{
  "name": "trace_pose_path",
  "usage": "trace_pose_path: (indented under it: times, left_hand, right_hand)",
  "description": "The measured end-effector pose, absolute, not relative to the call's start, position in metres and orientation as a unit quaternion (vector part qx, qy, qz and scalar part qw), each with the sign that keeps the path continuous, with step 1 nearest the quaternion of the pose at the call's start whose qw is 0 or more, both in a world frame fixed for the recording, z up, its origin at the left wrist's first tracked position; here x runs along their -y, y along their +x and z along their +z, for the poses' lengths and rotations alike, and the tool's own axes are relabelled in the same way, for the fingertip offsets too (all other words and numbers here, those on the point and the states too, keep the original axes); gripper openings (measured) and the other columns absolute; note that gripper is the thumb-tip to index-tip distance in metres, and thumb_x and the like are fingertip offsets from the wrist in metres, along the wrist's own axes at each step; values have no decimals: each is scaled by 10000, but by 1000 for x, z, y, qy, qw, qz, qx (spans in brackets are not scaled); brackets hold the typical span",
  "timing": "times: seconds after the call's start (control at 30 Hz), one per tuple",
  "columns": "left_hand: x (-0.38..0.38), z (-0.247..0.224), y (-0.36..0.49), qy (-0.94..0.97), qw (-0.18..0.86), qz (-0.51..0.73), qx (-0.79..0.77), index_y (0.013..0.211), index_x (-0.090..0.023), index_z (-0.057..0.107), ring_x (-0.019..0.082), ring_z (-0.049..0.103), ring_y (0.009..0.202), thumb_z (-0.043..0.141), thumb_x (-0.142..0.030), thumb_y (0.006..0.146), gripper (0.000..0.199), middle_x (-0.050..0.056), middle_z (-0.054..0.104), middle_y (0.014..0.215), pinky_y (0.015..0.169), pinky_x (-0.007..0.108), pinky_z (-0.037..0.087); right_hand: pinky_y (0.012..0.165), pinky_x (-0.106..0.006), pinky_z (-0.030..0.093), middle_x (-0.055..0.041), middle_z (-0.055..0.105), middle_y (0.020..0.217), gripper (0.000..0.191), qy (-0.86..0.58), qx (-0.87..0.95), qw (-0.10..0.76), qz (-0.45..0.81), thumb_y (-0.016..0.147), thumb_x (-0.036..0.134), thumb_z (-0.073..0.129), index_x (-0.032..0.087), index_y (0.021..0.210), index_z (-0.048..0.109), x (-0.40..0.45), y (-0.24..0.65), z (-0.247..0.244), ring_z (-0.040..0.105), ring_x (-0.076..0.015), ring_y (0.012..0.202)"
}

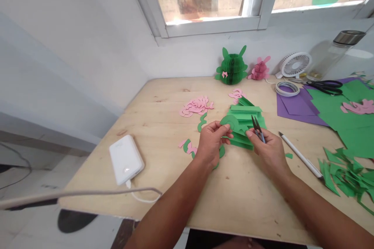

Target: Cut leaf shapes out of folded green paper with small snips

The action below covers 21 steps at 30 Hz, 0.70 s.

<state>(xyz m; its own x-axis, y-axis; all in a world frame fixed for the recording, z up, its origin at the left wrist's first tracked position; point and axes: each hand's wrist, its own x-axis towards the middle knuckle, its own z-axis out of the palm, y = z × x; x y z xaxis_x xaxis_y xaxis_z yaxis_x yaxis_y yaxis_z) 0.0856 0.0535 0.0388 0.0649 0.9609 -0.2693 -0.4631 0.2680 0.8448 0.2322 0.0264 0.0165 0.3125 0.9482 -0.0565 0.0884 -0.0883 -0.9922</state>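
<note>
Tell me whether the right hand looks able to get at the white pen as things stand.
Probably yes: the white pen lies close beside the right hand, with nothing covering its middle. However, the grip is occupied by the snips, which would likely need setting down or shifting.

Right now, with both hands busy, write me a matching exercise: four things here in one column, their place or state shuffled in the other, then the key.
Things
1. left hand
2. black-handled scissors
3. right hand
4. white power bank

Place or state
A. grips the small snips, blades pointing away from the person
B. has a white cable plugged in
C. pinches a curved green paper piece, with no tool in it
D. lies on coloured sheets

Pairs: 1-C, 2-D, 3-A, 4-B
</note>
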Motion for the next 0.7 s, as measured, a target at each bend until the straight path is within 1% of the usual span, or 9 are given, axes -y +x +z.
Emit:
trace_pose_path:
  times: [0.1, 0.17, 0.23, 0.33, 0.47, 0.57, 0.7]
  left_hand:
    - [-54, 39, 86, 280, 649, 554, -439, 638, -157, 544, 112, 597, 546, 738, -238, 612, 212, -6, 607, 599, 482, 209, 425]
    - [-54, 39, 87, 271, 640, 567, -442, 654, -162, 541, 130, 626, 581, 738, -246, 615, 218, -14, 599, 592, 511, 219, 454]
    - [-55, 38, 88, 266, 637, 576, -439, 661, -165, 536, 145, 648, 605, 743, -253, 615, 229, -18, 597, 585, 548, 234, 482]
    - [-54, 38, 89, 258, 640, 585, -426, 663, -163, 535, 150, 661, 611, 752, -244, 609, 238, -18, 606, 587, 587, 247, 504]
    - [-53, 37, 91, 248, 646, 591, -415, 670, -158, 539, 137, 657, 612, 756, -228, 611, 235, -3, 638, 615, 617, 252, 521]
    - [-52, 37, 91, 243, 651, 587, -414, 665, -157, 536, 132, 656, 618, 760, -229, 615, 240, 12, 657, 634, 633, 254, 528]
    - [-52, 38, 91, 231, 661, 589, -403, 669, -161, 528, 130, 653, 598, 777, -223, 597, 267, 0, 655, 623, 634, 256, 530]
  right_hand:
    - [429, -243, 187, 58, 356, 555, 348, -556, 424, 581, 416, 819, 515, 599, 182, 910, 647, -22, 234, 17, 276, -96, 478]
    - [435, -248, 195, 52, 370, 544, 385, -518, 436, 599, 428, 879, 536, 508, 180, 932, 644, -19, 235, 16, 290, -101, 474]
    - [446, -253, 208, 47, 385, 526, 402, -501, 460, 577, 452, 891, 539, 492, 168, 876, 646, -16, 233, 15, 306, -102, 474]
    - [456, -255, 226, 53, 378, 486, 428, -497, 484, 522, 496, 878, 557, 508, 157, 795, 634, -15, 227, 14, 311, -99, 462]
    - [443, -253, 223, 56, 391, 463, 475, -510, 473, 467, 546, 867, 598, 491, 153, 758, 619, -15, 219, 12, 301, -92, 433]
    - [420, -248, 186, 62, 383, 448, 506, -512, 455, 453, 571, 840, 637, 496, 153, 750, 614, -16, 216, 11, 281, -86, 413]
    - [407, -239, 162, 66, 385, 448, 526, -523, 434, 453, 577, 816, 661, 508, 150, 752, 613, -16, 215, 11, 274, -76, 399]
